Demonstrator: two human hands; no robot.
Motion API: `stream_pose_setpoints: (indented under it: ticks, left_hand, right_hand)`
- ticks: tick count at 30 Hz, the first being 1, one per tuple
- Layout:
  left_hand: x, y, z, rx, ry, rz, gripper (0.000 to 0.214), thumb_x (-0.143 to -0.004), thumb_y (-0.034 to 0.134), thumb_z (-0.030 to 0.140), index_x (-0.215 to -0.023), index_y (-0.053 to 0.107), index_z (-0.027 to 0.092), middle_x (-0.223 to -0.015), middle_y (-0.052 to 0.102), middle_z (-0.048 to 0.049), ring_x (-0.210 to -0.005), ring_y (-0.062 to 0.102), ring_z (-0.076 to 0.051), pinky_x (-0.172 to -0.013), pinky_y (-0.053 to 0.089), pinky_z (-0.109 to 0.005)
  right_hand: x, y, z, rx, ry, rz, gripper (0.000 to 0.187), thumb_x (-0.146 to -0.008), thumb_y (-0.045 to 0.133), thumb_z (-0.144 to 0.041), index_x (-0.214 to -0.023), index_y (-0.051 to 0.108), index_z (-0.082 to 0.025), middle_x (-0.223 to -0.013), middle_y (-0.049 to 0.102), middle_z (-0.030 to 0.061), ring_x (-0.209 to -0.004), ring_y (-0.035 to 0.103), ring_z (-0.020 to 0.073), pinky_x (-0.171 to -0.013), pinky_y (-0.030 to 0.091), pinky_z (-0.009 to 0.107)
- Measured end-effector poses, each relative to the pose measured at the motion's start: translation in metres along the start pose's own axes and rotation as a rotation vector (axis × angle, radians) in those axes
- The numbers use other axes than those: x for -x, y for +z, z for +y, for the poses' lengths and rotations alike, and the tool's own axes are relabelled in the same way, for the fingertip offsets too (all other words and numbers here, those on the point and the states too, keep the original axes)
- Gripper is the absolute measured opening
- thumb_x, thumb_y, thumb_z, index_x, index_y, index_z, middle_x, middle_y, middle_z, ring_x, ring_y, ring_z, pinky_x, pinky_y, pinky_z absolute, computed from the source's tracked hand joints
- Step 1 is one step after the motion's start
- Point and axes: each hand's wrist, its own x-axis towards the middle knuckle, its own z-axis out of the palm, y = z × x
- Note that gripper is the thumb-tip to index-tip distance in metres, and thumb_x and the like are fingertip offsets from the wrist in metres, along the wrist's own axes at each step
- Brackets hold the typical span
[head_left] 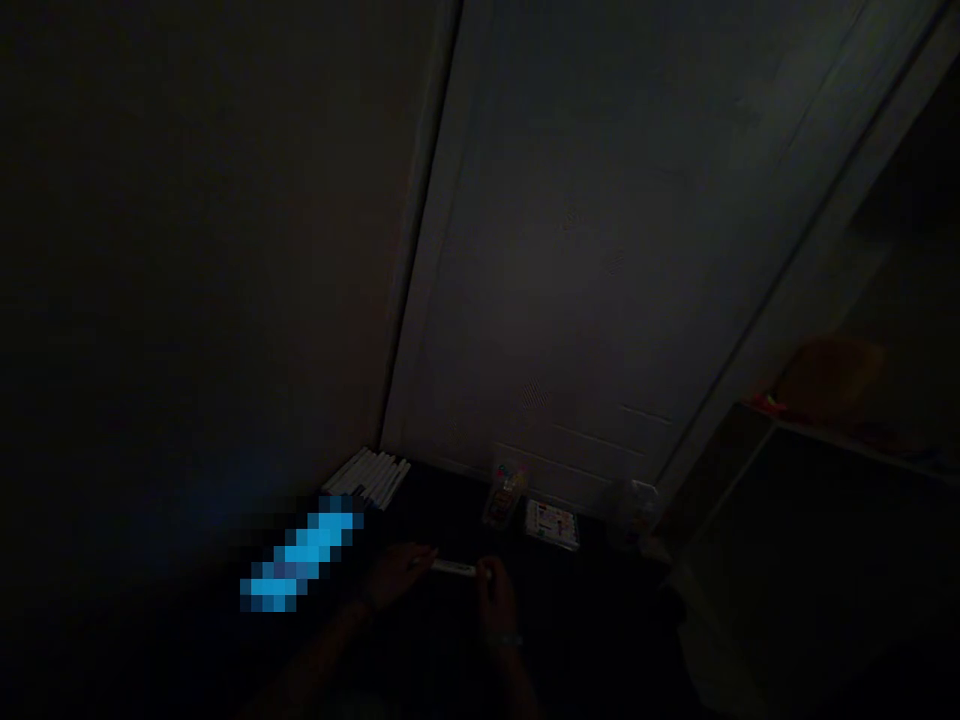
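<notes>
The slim white pen-shaped stick [454,568] lay level between my two hands above the dark tabletop [442,510]. My left hand [401,575] was closed on one end with the fingertips, and my right hand [495,597] gripped the other. It was too dark to tell whether a cap was on or off, so I judged my handling of this one piece to be midway, neither set down nor let go. Left of it, just beyond a glowing blue pixelated rectangle [304,560], a row of similar white sticks [371,478] lay side by side, out of my grasp; which of them had been handled, I could not tell. Farther out, near the pale grey wall panel [570,250], sat a clear plastic packet [504,497] and, just beside it, a flat white box with small coloured marks [553,524].
</notes>
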Motion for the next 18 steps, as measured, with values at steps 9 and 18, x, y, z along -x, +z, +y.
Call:
stream_pose_setpoints:
  ticks: [9,18]
  left_hand:
    - [0.0004,0.0052,-0.0047,-0.058,0.053,-0.040,0.043,-0.082,0.031,0.049,-0.100,0.061,0.024,-0.099,0.063,-0.0025,-0.092,0.055,-0.016,-0.084,0.036,-0.027]
    - [-0.0007,-0.0003,-0.0017,0.028,0.108,-0.047,0.041,-0.085,0.027,0.044,-0.095,0.061,0.023,-0.094,0.064,-0.0018,-0.088,0.057,-0.014,-0.081,0.039,-0.025]
  right_hand:
    - [-0.0006,-0.0037,-0.0032,-0.009,0.064,0.046,0.026,-0.084,0.039,-0.038,-0.087,0.057,-0.019,-0.084,0.059,0.0041,-0.079,0.055,0.0146,-0.073,0.041,0.025]
    - [0.0010,-0.0038,-0.0058,-0.019,0.028,0.046,0.028,-0.087,0.032,-0.034,-0.091,0.057,-0.022,-0.089,0.058,0.0039,-0.084,0.054,0.0139,-0.076,0.041,0.025]
